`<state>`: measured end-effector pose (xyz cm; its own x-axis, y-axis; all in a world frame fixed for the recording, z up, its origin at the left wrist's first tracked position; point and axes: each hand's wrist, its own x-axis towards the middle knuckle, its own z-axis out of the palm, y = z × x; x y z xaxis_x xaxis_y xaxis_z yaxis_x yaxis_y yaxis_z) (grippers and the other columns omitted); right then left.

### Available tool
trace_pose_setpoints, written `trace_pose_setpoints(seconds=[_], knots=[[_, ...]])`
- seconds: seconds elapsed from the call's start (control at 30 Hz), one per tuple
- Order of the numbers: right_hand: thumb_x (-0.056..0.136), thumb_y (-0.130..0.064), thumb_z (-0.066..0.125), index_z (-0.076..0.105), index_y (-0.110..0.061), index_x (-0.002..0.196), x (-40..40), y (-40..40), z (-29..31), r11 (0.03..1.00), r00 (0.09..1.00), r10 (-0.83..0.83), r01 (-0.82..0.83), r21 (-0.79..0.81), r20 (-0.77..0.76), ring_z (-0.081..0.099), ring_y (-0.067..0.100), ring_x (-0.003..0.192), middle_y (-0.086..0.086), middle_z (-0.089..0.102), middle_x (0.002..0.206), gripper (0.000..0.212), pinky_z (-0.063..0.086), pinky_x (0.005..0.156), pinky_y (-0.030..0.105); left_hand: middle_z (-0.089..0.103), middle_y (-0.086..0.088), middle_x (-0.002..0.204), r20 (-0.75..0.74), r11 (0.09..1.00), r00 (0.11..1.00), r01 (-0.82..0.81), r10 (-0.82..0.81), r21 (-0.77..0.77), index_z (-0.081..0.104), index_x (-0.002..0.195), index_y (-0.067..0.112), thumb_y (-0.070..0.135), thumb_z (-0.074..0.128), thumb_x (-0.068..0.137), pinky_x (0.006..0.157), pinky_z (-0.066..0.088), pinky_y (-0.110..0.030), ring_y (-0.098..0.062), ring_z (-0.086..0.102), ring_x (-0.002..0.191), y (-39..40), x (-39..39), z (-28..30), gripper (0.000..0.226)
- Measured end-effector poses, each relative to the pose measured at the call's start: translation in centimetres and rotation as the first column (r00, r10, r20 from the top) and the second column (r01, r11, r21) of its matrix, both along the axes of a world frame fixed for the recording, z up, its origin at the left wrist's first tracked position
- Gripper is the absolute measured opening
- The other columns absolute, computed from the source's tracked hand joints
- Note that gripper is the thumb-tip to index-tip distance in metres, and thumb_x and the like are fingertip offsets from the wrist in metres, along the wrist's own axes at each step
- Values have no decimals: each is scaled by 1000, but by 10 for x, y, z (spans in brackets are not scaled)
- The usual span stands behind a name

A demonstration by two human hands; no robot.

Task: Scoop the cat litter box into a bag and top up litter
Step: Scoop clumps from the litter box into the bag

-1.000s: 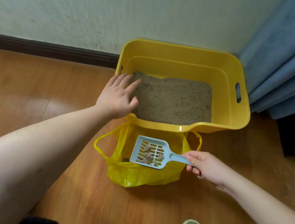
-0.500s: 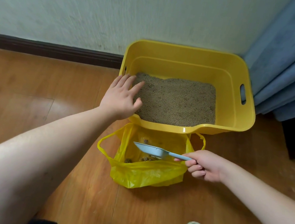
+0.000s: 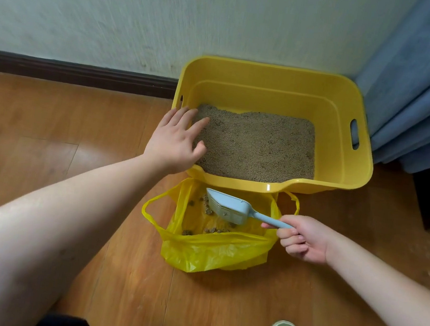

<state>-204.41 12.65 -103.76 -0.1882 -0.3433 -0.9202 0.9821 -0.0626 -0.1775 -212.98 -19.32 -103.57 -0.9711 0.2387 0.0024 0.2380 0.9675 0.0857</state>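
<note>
Your right hand (image 3: 305, 237) is gripping one pale blue plastic scoop (image 3: 231, 206) over one yellow plastic bag (image 3: 209, 253); your left hand (image 3: 174, 140) is resting flat, fingers straight, on one yellow plastic litter box (image 3: 357, 166).

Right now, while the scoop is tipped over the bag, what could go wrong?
1. The yellow bag stands unsupported and its mouth sags, so clumps falling from the blue scoop might land on the wood floor.
2. The left hand rests on the litter box corner, with its fingers over the litter; they may touch soiled grains.
</note>
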Motion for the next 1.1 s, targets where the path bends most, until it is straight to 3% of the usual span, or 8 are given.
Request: trace_pose_setpoints(seconds=[0.23,0.3,0.4,0.47,0.6,0.73,0.9,1.1], knots=[[101,-18,39,64,-6,108,8,-5,-1,896,825,415,-296,332,-383,19,5,40,-7,27,51,28,19,35,18,34,-12,155,-4,1000,1000,5,-5,4,35,150,24,49,24,89,122,9,-44,-28,21,147,0,1,1,67],[101,-18,41,65,-15,104,10,-7,1,811,648,570,-349,469,-504,25,5,41,-7,33,53,24,23,39,19,35,-12,155,-5,1000,1000,3,-3,2,36,150,24,49,24,89,122,9,-44,-28,22,146,0,0,1,66],[100,-22,45,65,-30,99,11,-6,9,623,247,782,-335,707,-572,43,1,49,-13,50,57,22,33,52,17,34,-11,155,-2,1000,1000,1,-1,1,36,150,24,49,25,90,122,9,-43,-27,21,147,0,0,0,66],[99,-21,47,62,-40,97,10,-4,18,614,144,787,-271,741,-600,50,0,59,-17,58,62,24,37,57,18,34,-12,155,-1,1000,1000,2,-2,-2,36,150,24,49,24,89,122,9,-43,-27,21,147,1,0,1,67],[98,-11,48,67,-33,96,9,0,46,744,220,667,-144,652,-712,59,-2,71,-16,70,78,28,45,65,14,33,-12,156,-6,1000,1000,6,-6,-7,35,150,23,49,23,89,122,7,-43,-27,20,147,0,2,1,67],[99,-4,42,65,-19,99,-23,9,85,816,359,559,-80,572,-747,53,-6,56,-20,63,60,28,39,53,7,20,-18,160,21,999,999,-44,44,0,29,152,20,51,20,90,123,3,-43,-29,8,150,3,2,4,71],[100,-28,41,64,-29,108,-94,13,94,420,177,899,-79,904,-402,53,15,60,-2,62,71,24,37,54,30,8,-19,163,53,999,997,-53,53,7,20,155,20,51,19,92,123,-2,-43,-28,-2,151,2,3,6,70],[101,-22,37,65,-15,115,-152,-13,48,302,133,947,-56,952,-292,50,21,57,7,61,72,32,35,48,32,16,-12,162,37,999,999,-29,28,29,20,155,21,52,17,90,122,2,-45,-26,5,151,1,2,6,72]])
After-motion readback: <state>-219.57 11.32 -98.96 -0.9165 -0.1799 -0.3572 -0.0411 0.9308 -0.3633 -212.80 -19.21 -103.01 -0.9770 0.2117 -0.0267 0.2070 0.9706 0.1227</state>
